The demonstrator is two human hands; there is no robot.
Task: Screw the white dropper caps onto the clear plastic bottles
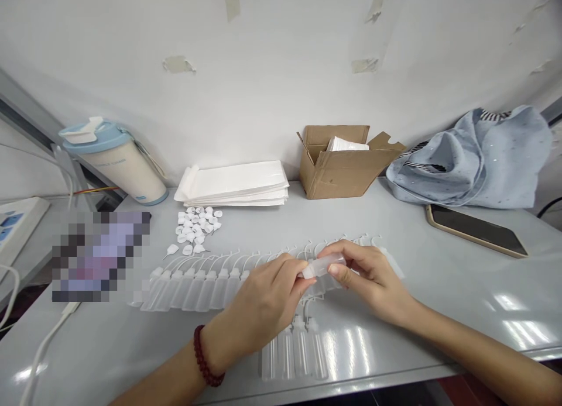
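Note:
My left hand and my right hand meet above the grey table top. Both hold a small translucent plastic dropper bottle lying sideways between their fingertips. Beneath my hands stretches a row of similar bottles with thin curved nozzles, partly hidden by my left hand. Several more bottles stand in a group nearer me, under my wrists. A pile of small white pointed caps lies beyond the row. A red bead bracelet circles my left wrist.
At the back stand a stack of white paper packets, an open cardboard box and a white-and-blue tumbler. A blue cloth bag and a phone lie right. A pixelated patch covers something left.

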